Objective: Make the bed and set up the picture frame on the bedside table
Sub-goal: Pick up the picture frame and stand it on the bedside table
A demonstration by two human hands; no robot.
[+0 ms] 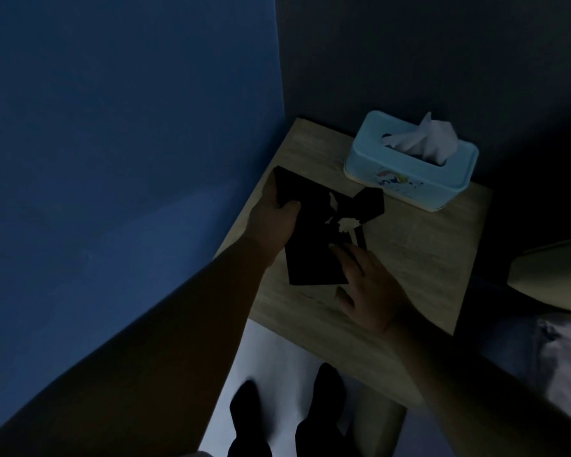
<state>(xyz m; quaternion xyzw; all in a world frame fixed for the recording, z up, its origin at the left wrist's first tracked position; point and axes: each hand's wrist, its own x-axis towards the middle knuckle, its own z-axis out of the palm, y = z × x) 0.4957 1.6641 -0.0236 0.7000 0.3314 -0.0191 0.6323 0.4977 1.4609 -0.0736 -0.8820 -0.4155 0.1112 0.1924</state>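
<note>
A plain blue wall (119, 153) fills the left side and runs right up against the left edge of the light wooden bedside table (419, 258), so that side is closed off. The left hand (272, 219) reaches in along the wall and grips the left edge of the flat black picture frame (310, 245), thumb on its upper face and fingers tucked under; the frame lies back-up on the left half of the tabletop, its near corner close to the front edge. A black fold-out stand (369, 201) juts from the frame's back toward the far right, with a pale torn patch showing at its hinge. The right hand (366, 285) rests open on the frame's near right corner, fingers spread flat and pressing, closed around nothing. Behind the stand, just beside it, a light blue plastic tissue box (412, 163) with a white tissue sticking up occupies the far corner against the dark back wall (442, 51). The table's right and near parts are bare wood. Past the right edge, cream bedding (551, 262) is close by. Below the front edge, two feet in dark socks (287, 417) stand on pale floor (274, 354).
</note>
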